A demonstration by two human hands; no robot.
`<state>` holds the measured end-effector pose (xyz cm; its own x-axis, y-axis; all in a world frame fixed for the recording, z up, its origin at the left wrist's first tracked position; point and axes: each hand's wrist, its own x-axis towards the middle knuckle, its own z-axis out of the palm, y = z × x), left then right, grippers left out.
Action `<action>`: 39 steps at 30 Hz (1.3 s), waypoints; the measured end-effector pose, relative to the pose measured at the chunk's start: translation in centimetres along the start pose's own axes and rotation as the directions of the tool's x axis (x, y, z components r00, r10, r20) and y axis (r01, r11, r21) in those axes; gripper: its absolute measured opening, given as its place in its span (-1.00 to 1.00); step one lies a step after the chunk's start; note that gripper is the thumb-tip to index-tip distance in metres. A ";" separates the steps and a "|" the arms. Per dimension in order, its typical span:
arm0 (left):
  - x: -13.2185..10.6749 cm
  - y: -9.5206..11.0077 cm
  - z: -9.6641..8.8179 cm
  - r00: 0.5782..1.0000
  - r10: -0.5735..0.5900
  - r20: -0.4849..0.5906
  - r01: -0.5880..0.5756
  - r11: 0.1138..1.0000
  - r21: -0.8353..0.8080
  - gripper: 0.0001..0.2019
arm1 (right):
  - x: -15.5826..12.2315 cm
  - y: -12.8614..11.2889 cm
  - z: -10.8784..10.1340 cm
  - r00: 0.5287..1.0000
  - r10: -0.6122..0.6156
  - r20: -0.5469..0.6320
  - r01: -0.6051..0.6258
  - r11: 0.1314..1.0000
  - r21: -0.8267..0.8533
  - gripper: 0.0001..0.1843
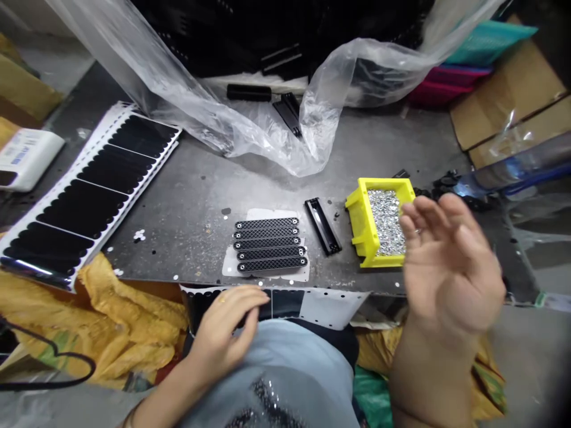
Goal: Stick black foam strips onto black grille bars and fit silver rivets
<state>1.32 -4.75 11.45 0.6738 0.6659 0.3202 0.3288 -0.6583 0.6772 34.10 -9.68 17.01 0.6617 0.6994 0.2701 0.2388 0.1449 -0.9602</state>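
My left hand rests at the table's front edge with its fingers stretched out and nothing in them. Below it lies a sheet with black stickers, partly covered by my hand. Raised beside the yellow bin, my right hand shows its palm, the fingers loosely bent and apart; a tiny glint shows near the fingertips. Small silver metal pieces fill the bin. Several black cross-hatched bars lie in a row on a pale patch. A hollow black bar lies angled between them and the bin.
Sheets of black stickers lie at the left, near a white device. Clear plastic film hangs over the back, with black bars among it. A cardboard box and a clear-blue tube stand at the right.
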 end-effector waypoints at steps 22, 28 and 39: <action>-0.1 -1.5 3.7 0.997 -0.011 0.070 0.006 0.997 0.079 -0.68 | -5.0 1.7 0.4 0.857 -0.279 0.434 0.514 0.530 -0.675 -0.71; 1.3 0.0 4.5 0.994 -0.026 0.110 0.023 0.999 0.034 -0.73 | -10.9 3.0 2.1 0.760 -0.075 0.646 0.391 0.846 -0.362 -0.66; 5.3 2.1 5.1 0.994 -0.029 -0.106 0.030 1.000 0.006 -0.83 | -11.1 3.6 -0.3 0.853 -0.224 0.472 0.328 0.933 -0.150 -0.76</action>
<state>8.94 -4.41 11.19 0.5896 0.7186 0.3688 0.3526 -0.6398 0.6829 27.86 -17.18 10.53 0.1751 0.8943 0.4118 0.5461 0.2598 -0.7964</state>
